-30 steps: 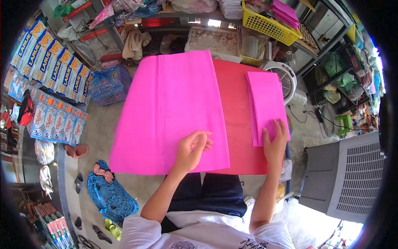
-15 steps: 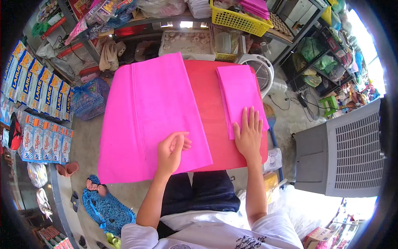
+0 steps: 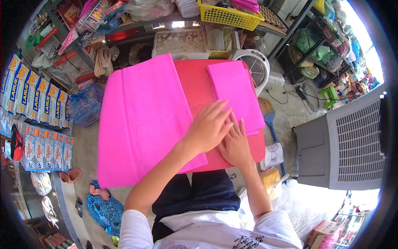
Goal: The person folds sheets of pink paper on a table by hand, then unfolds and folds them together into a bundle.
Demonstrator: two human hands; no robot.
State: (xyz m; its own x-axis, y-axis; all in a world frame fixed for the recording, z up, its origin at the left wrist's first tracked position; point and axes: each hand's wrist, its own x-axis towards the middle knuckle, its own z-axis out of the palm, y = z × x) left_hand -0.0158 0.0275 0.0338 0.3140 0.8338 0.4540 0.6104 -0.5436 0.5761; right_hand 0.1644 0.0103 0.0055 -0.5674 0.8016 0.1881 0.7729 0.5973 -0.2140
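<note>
A red table (image 3: 188, 93) stands before me with two pieces of bright pink cloth-like material on it. The large piece (image 3: 145, 108) lies flat on the left, creased lengthwise, and hangs past the table's left and near edges. On the right is a smaller folded piece (image 3: 234, 87) with layered edges. My left hand (image 3: 209, 124) reaches across to the smaller piece's near left edge, fingers stretched and slightly bent. Just beside it, my right hand (image 3: 237, 145) has its fingers extended at that piece's near corner, partly covered by the left hand. Neither hand visibly grips anything.
A round fan (image 3: 253, 70) stands behind the table's far right corner, and a grey air cooler (image 3: 331, 145) is at right. Stacked drink cartons (image 3: 35, 97) line the left side. A yellow basket (image 3: 232, 17) sits on the back shelf. A broom (image 3: 269, 118) lies right of the table.
My left hand has moved right from the large pink piece to the smaller one. My right hand has shifted slightly left and back toward me. The view has turned a little.
</note>
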